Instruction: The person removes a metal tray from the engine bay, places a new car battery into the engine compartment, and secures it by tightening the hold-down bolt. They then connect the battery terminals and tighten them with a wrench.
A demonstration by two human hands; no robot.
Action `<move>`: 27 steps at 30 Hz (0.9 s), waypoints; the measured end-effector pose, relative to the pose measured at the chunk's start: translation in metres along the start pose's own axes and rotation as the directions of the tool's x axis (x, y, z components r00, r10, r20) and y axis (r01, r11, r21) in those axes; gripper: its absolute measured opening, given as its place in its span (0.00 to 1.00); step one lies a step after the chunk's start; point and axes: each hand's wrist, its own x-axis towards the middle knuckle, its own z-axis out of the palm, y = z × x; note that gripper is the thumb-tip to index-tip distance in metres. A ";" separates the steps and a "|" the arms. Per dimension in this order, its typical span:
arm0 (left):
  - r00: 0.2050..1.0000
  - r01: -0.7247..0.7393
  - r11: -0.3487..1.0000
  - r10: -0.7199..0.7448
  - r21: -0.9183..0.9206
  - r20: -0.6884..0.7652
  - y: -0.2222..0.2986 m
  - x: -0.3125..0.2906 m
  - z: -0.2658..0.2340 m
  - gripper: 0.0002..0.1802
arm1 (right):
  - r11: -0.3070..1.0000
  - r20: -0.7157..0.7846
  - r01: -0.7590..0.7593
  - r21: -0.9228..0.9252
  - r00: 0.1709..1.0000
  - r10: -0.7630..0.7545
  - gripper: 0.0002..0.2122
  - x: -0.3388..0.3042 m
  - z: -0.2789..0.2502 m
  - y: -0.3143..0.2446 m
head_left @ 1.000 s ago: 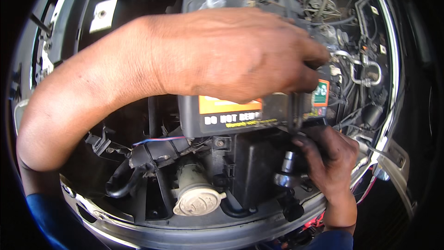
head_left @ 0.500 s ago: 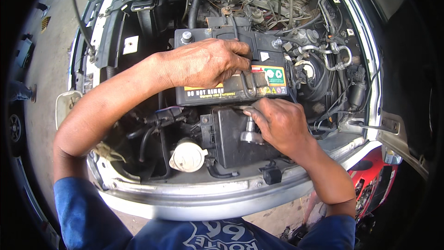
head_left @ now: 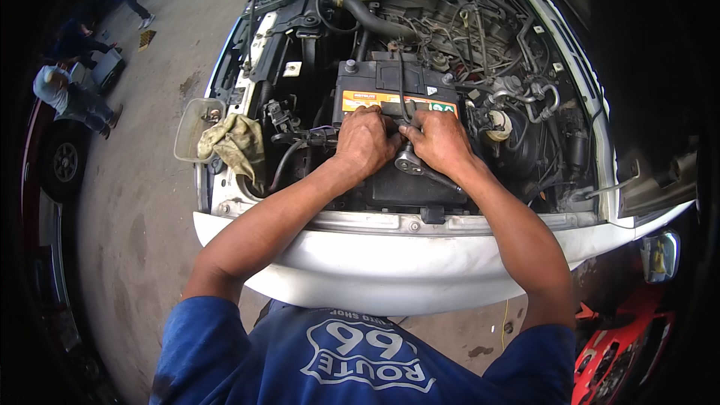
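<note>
The left hand point(head_left: 365, 140) is curled at the front edge of the car battery point(head_left: 381, 80), and the right hand point(head_left: 441, 140) is bent beside it, thumb near the metal bar point(head_left: 402, 81) crossing the battery; with the fingertips hidden, one cannot tell whether either grips anything. The ratchet point(head_left: 409, 163) sits just below and between them, its handle slanting toward the right wrist. A rag point(head_left: 238, 144) hangs over a plastic tub point(head_left: 186, 135) to the left.

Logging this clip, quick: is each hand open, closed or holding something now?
Left hand: curled by the battery; whether it holds anything can't be told.
Right hand: curled by the ratchet; grip on it can't be told.
</note>
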 end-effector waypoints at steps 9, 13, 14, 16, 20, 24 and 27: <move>0.944 0.299 0.948 -0.310 -0.107 -0.108 0.011 -0.001 0.032 0.21 | 0.995 -0.116 0.086 0.044 0.990 -0.081 0.14 0.007 0.009 0.004; 0.944 0.282 0.941 -0.306 -0.184 -0.119 0.005 -0.003 0.039 0.18 | 0.982 -0.167 0.171 0.086 0.974 -0.155 0.09 0.013 -0.012 0.004; 0.945 0.277 0.944 -0.302 -0.181 -0.128 0.005 -0.004 0.040 0.19 | 0.978 -0.190 0.200 0.054 0.964 -0.186 0.09 0.012 -0.019 0.006; 0.945 0.264 0.948 -0.291 -0.178 -0.149 0.006 -0.008 0.041 0.20 | 0.962 -0.054 0.257 -0.087 0.963 -0.263 0.11 0.010 -0.024 0.011; 0.951 0.244 0.946 -0.277 -0.214 -0.140 0.006 -0.008 0.038 0.20 | 0.932 -0.055 0.293 -0.214 0.949 -0.311 0.14 0.008 -0.011 0.020; 0.950 0.257 0.951 -0.281 -0.170 -0.133 0.011 -0.009 0.032 0.22 | 0.901 -0.143 0.405 -0.155 0.893 -0.427 0.08 0.009 -0.004 0.026; 0.947 0.245 0.956 -0.272 -0.162 -0.172 0.015 -0.011 0.029 0.19 | 0.898 -0.130 0.419 -0.132 0.891 -0.435 0.06 0.009 -0.007 0.024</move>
